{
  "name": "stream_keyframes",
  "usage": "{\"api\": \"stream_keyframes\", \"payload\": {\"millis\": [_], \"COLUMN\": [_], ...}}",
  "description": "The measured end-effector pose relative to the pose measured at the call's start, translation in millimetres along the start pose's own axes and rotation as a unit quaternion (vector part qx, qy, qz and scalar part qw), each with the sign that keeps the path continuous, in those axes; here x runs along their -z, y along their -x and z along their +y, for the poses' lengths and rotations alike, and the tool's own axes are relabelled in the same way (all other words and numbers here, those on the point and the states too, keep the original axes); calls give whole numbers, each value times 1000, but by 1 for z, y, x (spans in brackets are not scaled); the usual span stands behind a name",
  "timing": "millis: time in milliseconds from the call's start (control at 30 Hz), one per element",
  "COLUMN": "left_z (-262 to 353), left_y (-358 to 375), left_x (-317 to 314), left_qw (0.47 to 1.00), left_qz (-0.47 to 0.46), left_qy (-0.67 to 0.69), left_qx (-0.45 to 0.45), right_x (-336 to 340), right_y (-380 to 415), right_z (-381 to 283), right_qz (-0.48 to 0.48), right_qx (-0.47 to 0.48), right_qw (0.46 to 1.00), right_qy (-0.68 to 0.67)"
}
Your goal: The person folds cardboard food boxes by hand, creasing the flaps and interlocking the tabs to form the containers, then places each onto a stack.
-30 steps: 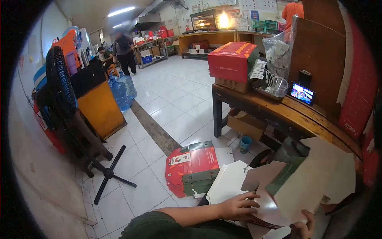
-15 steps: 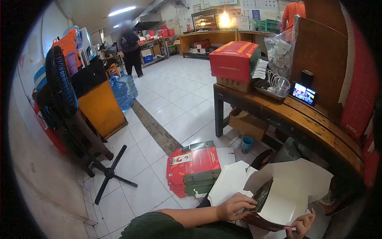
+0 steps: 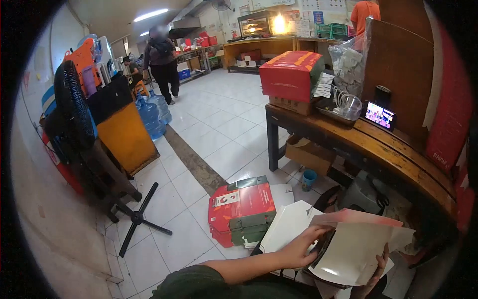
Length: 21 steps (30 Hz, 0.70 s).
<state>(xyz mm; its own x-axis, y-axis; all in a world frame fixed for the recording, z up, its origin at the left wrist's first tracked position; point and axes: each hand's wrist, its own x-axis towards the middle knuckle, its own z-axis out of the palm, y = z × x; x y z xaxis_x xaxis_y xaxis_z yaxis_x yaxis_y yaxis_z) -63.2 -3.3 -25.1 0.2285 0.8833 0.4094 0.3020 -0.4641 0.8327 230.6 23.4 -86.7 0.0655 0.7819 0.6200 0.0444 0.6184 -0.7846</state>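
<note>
In my lap is a partly folded cardboard box (image 3: 353,251), its pale inner side facing up and a reddish outer side showing along the far flap. My left hand (image 3: 304,245) grips its left side, with the fingertips tucked behind a panel and partly hidden. On the right edge, my right hand (image 3: 377,273) holds the same box, fingers bent over the panel. Beside my left forearm lies a white cardboard sheet (image 3: 289,226). Flat red and green box blanks (image 3: 244,207) are stacked on the floor just beyond it.
A wooden bench (image 3: 343,130) on the right carries a red box (image 3: 291,74), a metal tray and a lit phone (image 3: 379,115). Below it stands a blue cup (image 3: 308,179). Left are a black fan (image 3: 74,104) and water jugs (image 3: 152,117). A person (image 3: 162,65) is further back.
The box's far flap has folded over toward me, showing its reddish outside. My left hand has moved up along the left side, my right hand slightly up. The person behind has come nearer.
</note>
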Motion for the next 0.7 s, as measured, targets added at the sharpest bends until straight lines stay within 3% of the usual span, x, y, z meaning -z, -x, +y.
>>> {"api": "stream_keyframes", "payload": {"millis": [100,200,300,500,700], "left_z": [-8,-26,-31,-30,-50], "left_y": [-6,-15,-17,-16,-22], "left_x": [-9,-20,-22,-37,-60], "left_qw": [998,994,994,982,955], "left_qz": [41,73,106,145,198], "left_qy": [-41,84,-4,116,189], "left_qx": [5,13,39,44,111], "right_x": [9,2,-2,11,5], "right_y": [9,11,13,16,15], "right_z": [9,11,6,14,6], "right_qz": [-3,15,48,13,19], "right_qx": [23,23,-2,17,-4], "right_qw": [999,998,998,1000,999], "right_qy": [28,-53,-38,22,38]}}
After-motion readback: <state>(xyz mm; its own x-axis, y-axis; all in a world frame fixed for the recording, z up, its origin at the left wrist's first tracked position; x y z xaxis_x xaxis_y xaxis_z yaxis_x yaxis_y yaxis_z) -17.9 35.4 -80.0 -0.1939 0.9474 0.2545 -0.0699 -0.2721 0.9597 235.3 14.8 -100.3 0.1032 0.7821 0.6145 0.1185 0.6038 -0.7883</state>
